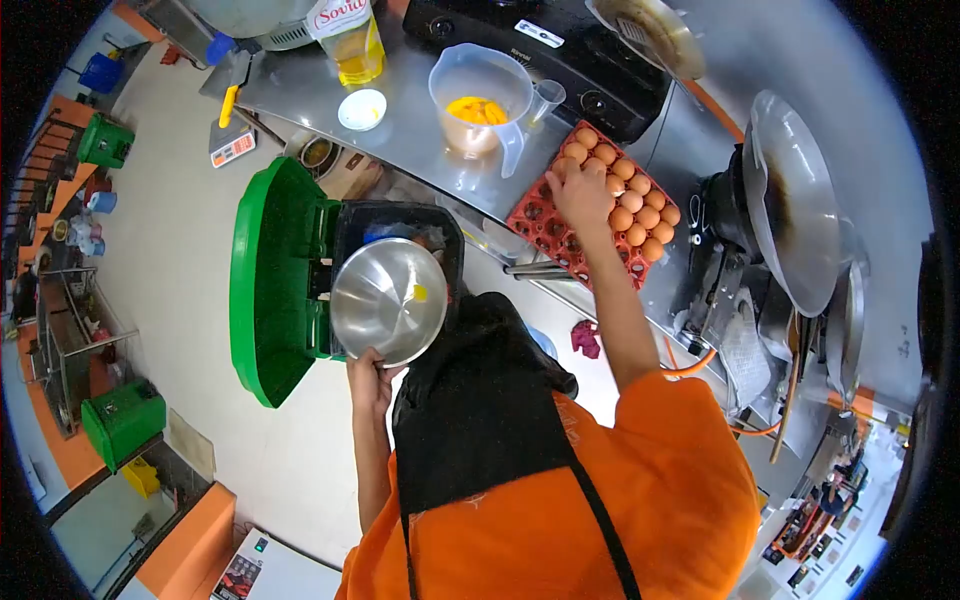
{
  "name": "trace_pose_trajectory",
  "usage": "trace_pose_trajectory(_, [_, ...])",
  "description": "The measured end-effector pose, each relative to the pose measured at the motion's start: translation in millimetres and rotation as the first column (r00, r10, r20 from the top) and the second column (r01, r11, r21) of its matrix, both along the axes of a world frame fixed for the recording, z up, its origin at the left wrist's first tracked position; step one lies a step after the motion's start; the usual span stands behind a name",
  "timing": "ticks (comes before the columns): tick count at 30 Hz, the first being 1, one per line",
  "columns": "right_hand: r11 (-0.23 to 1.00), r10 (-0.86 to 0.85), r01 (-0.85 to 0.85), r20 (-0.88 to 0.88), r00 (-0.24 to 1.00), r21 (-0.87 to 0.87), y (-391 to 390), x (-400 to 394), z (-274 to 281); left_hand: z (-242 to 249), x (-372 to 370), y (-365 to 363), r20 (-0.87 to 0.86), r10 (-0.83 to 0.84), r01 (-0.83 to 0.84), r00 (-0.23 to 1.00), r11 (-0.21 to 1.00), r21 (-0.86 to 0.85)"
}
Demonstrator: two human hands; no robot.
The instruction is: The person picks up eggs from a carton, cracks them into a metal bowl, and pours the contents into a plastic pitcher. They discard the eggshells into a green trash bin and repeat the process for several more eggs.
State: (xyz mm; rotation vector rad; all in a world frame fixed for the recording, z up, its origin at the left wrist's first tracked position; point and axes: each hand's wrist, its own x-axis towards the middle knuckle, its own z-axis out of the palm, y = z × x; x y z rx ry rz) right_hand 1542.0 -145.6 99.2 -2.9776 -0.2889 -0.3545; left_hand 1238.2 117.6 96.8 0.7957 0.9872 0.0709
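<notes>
My left hand (368,378) grips the rim of a shiny steel bowl (365,315), tilted over an open bin (452,232). A small yellow smear lies inside the bowl. My right hand (582,200) reaches over a red egg tray (548,228), its fingers curled round a brown egg (594,166). Several brown eggs fill the tray's right side, while cups on its left side hold none. Left of the tray stands a clear measuring jug (482,75) with egg yolks (476,110) in it. A small clear cup (547,97) is beside the jug.
The bin's green lid (262,285) hangs open on the left. On the steel counter (410,140) are an oil pouch (350,45), a small white dish (362,110) and a yellow-handled knife (230,103). A black stove (560,60) is behind, and a large wok (795,200) at right.
</notes>
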Motion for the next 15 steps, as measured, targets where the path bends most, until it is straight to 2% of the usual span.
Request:
trace_pose_trajectory(3, [0.982, 0.102, -0.116, -0.094, 0.99, -0.147, -13.3, 38.5, -21.6, -13.2, 10.4, -5.2, 0.013, -0.028, 0.028, 1.0, 0.999, 0.018])
trace_pose_trajectory(4, [0.973, 0.107, -0.149, -0.23, 0.967, -0.176, -17.3, 56.2, -36.6, -10.6, 15.7, -9.6, 0.021, -0.028, 0.027, 0.999, 0.999, 0.038])
trace_pose_trajectory(7, [0.92, 0.373, -0.39, -0.235, 0.898, -0.031, -29.1, 66.6, -35.0, -6.5, 26.6, -7.8, 0.004, -0.112, 0.111, 0.994, 0.993, 0.033])
trace_pose_trajectory(8, [0.937, 0.339, -0.305, -0.233, 0.911, 0.171, -31.0, 66.4, -33.1, -4.8, 30.7, -8.1, 0.042, -0.115, 0.114, 0.992, 0.993, 0.028])
trace_pose_trajectory(10, [0.838, 0.281, -0.103, -0.261, 0.924, 0.536, -32.3, 54.5, -24.8, 5.2, 38.1, -11.9, 0.05, -0.077, 0.074, 0.996, 0.996, 0.045])
trace_pose_trajectory(11, [0.608, 0.359, 0.037, -0.317, 0.878, 0.793, -23.4, 42.0, -12.7, 7.6, 39.7, -12.0, 0.052, -0.058, 0.056, 0.997, 0.997, 0.051])
trace_pose_trajectory(12, [0.312, 0.449, 0.218, -0.346, 0.824, 0.925, -11.0, 24.2, 5.0, 4.9, 39.8, -10.2, 0.055, -0.067, 0.065, 0.996, 0.997, 0.032])
trace_pose_trajectory(13, [-0.004, 0.541, 0.413, -0.345, 0.767, 0.911, 1.4, 5.2, 16.8, 4.6, 39.9, -10.2, 0.085, -0.04, 0.039, 0.996, 0.999, 0.004])
trace_pose_trajectory(15, [-0.299, 0.676, 0.548, -0.232, 0.699, 0.781, 34.9, -33.0, 23.1, 4.8, 43.6, -12.7, 0.147, 0.011, -0.003, 0.989, 0.999, -0.054])
